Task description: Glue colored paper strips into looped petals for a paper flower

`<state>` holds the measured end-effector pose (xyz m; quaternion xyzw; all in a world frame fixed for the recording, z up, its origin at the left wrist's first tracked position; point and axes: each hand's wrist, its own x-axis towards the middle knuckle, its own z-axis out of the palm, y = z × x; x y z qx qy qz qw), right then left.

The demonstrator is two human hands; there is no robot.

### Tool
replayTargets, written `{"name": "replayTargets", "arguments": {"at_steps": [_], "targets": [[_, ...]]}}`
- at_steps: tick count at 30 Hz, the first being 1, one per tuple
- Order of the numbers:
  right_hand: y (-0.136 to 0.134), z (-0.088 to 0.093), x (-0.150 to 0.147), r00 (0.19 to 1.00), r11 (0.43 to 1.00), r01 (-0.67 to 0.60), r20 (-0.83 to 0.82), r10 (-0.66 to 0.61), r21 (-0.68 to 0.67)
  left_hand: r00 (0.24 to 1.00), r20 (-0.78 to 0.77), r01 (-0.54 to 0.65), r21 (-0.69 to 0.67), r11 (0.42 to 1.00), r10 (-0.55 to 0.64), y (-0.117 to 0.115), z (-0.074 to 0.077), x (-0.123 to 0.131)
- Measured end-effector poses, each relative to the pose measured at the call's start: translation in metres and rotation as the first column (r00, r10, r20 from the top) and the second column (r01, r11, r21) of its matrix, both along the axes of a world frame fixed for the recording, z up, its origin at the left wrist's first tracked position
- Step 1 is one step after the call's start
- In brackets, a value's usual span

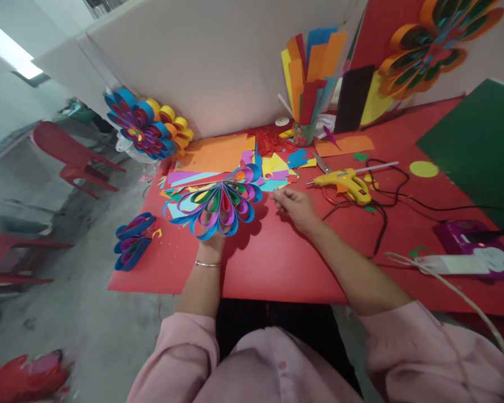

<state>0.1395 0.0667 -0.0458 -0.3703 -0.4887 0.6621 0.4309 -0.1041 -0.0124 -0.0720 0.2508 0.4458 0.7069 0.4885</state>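
A paper flower (224, 208) of looped strips, blue outside with purple, green and red inside, is spread like a fan above the red table. My left hand (212, 244) supports it from beneath, with the fingers mostly hidden behind the loops. To the right of the flower and apart from it, my right hand (293, 207) is closed, its thumb and fingertips pinched together. Whatever may be between them is too small to make out. A yellow glue gun (348, 184) lies right of that hand. A smaller blue and purple looped piece (133, 242) rests at the table's left edge.
Coloured paper scraps (277, 168) and an orange sheet (214, 154) lie behind the flower. A cup (304, 134) of paper strips stands at the back. The black cord (397, 190) and a power strip (453, 264) occupy the right side. Finished-looking flowers (138, 126) hang at left.
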Motion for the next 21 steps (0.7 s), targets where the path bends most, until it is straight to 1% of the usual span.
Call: {"name": "replayTargets", "arguments": {"at_steps": [2,3,4,6,9,11,15,18,21], "targets": [[0.003,0.001,0.000,0.993,0.993,0.113,0.010,-0.113,0.023,1.000,0.000,-0.021,0.018,1.000,0.021,0.000,0.004,0.000],[0.003,0.001,0.000,0.989,0.989,0.145,0.013,-0.146,0.039,1.000,0.000,-0.031,0.028,0.999,0.031,0.001,0.006,0.000],[0.003,0.002,0.000,0.989,0.988,0.148,0.015,-0.149,0.051,0.999,0.000,-0.037,0.038,0.999,0.037,0.001,0.007,0.000],[0.001,0.003,0.000,0.996,0.995,0.087,0.018,-0.088,0.045,0.999,0.000,-0.042,0.060,0.997,0.042,0.002,0.008,0.002],[-0.004,0.004,-0.001,0.998,0.998,-0.056,0.033,0.057,-0.022,1.000,-0.001,-0.025,0.068,0.997,0.025,0.002,0.006,0.003],[-0.006,0.003,-0.002,0.994,0.994,-0.102,0.034,0.104,-0.046,1.000,-0.002,-0.026,0.064,0.998,0.026,0.001,0.004,0.003],[-0.006,0.000,-0.004,0.994,0.994,-0.101,0.027,0.103,-0.049,1.000,-0.002,-0.025,0.053,0.998,0.025,-0.002,0.003,0.005],[-0.006,-0.001,-0.005,0.994,0.995,-0.101,0.027,0.101,-0.026,1.000,0.008,0.015,0.052,0.999,-0.016,0.000,0.006,0.010],[-0.006,0.001,-0.005,0.994,0.994,-0.110,0.017,0.110,0.002,1.000,0.016,0.017,0.079,0.997,-0.019,0.001,0.011,0.014]]}}
